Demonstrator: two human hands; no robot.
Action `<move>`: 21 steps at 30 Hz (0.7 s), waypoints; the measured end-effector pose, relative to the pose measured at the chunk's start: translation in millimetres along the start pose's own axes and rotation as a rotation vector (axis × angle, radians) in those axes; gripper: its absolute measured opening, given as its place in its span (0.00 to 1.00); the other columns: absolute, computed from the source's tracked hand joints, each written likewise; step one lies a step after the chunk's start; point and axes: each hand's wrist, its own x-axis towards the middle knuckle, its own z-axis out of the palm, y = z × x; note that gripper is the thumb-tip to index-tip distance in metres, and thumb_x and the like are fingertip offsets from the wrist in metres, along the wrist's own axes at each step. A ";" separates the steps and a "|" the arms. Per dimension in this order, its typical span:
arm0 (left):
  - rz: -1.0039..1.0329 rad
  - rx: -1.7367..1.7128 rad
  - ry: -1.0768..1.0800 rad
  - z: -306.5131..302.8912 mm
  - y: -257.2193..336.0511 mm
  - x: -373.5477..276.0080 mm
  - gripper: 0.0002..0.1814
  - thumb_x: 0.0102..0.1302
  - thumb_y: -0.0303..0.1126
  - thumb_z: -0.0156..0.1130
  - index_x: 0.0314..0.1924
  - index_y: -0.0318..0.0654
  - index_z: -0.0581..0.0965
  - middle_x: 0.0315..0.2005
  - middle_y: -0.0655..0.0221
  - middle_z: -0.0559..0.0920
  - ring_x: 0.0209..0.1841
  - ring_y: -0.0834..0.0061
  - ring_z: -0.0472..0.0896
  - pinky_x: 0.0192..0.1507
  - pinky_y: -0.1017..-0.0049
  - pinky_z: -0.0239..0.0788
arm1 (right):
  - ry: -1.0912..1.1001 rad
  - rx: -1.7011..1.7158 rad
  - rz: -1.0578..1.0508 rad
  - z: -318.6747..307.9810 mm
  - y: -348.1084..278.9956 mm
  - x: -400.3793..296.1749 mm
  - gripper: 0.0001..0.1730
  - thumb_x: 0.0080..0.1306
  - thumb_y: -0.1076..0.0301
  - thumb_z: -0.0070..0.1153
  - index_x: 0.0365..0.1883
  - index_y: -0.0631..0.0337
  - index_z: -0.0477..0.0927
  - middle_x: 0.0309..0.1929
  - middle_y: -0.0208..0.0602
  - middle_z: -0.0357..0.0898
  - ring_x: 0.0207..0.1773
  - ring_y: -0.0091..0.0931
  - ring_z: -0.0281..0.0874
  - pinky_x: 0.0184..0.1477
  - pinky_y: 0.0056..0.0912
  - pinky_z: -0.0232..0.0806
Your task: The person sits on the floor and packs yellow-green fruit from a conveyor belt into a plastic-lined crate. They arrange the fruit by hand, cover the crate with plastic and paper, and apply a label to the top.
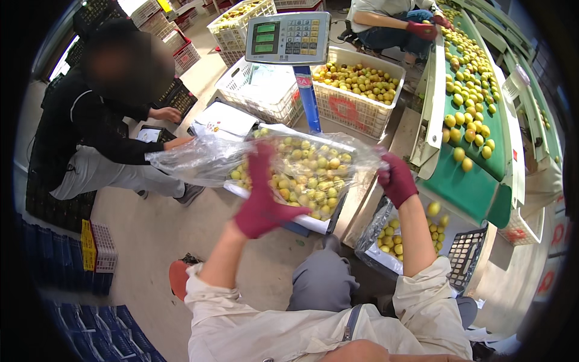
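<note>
In front of me a crate (334,225), lined with white paper, is filled with small yellow-green fruit (312,181) that look like jujubes. Clear plastic film (199,158) stretches over the fruit and past both sides of the crate. My left hand (267,199), in a maroon glove, is blurred over the film's left part, thumb spread away from the fingers. Whether its fingertips touch the film is unclear. At the crate's right, my gloved right hand (397,178) grips the film's bunched edge. Below that hand, a second lined crate (468,253) holds more fruit.
A scale display (287,38) stands on a blue post (307,102) behind the crate. A green conveyor (470,181) carries fruit on the right. One co-worker's hand (178,143) is at the film's left end; another person's gloved hand (421,30) is beside the belt. Blue crates (99,332) stand lower left.
</note>
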 end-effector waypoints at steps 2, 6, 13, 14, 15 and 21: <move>0.007 0.219 -0.314 58.4 -2.9 20.4 0.64 0.41 0.49 0.75 0.70 0.36 0.45 0.71 0.55 0.45 0.73 0.47 0.36 0.70 0.51 0.25 | -0.176 -0.489 0.104 23.7 1.7 -17.5 0.13 0.67 0.67 0.49 0.48 0.58 0.79 0.24 0.21 0.70 0.17 0.14 0.60 0.18 0.15 0.55; -0.323 0.399 -0.554 160.6 -151.7 24.3 0.40 0.49 0.43 0.69 0.63 0.45 0.66 0.52 0.55 0.77 0.60 0.52 0.69 0.62 0.59 0.59 | -0.399 -0.815 0.098 53.6 -1.6 -29.0 0.13 0.68 0.68 0.49 0.48 0.59 0.81 0.25 0.27 0.74 0.21 0.17 0.67 0.24 0.20 0.61; -0.023 -0.036 -0.186 152.3 -106.1 85.9 0.10 0.57 0.37 0.63 0.37 0.42 0.80 0.31 0.59 0.81 0.34 0.59 0.81 0.38 0.68 0.72 | 0.125 -0.771 -0.396 -8.8 95.1 24.5 0.52 0.58 0.61 0.63 0.72 0.56 0.42 0.72 0.46 0.48 0.73 0.37 0.48 0.71 0.39 0.46; -0.144 -0.157 -0.266 158.1 -92.8 83.5 0.10 0.56 0.36 0.63 0.37 0.41 0.80 0.32 0.59 0.81 0.36 0.58 0.80 0.39 0.67 0.72 | -0.090 -0.799 -0.300 7.4 105.6 38.2 0.57 0.54 0.59 0.66 0.73 0.55 0.40 0.73 0.44 0.41 0.74 0.37 0.43 0.71 0.39 0.44; -0.254 -0.283 -0.348 161.0 -76.4 84.9 0.11 0.55 0.35 0.64 0.37 0.41 0.79 0.33 0.59 0.80 0.37 0.56 0.80 0.40 0.67 0.72 | -0.289 -0.823 -0.205 20.6 112.8 51.2 0.61 0.51 0.57 0.68 0.73 0.55 0.38 0.75 0.43 0.35 0.75 0.37 0.39 0.72 0.38 0.43; 0.073 0.433 -0.643 115.6 -96.4 71.0 0.64 0.34 0.52 0.75 0.70 0.47 0.49 0.68 0.56 0.53 0.71 0.44 0.44 0.69 0.47 0.28 | -0.037 -1.693 -0.049 35.1 156.5 150.3 0.28 0.52 0.62 0.64 0.52 0.60 0.77 0.52 0.41 0.78 0.56 0.34 0.74 0.56 0.38 0.64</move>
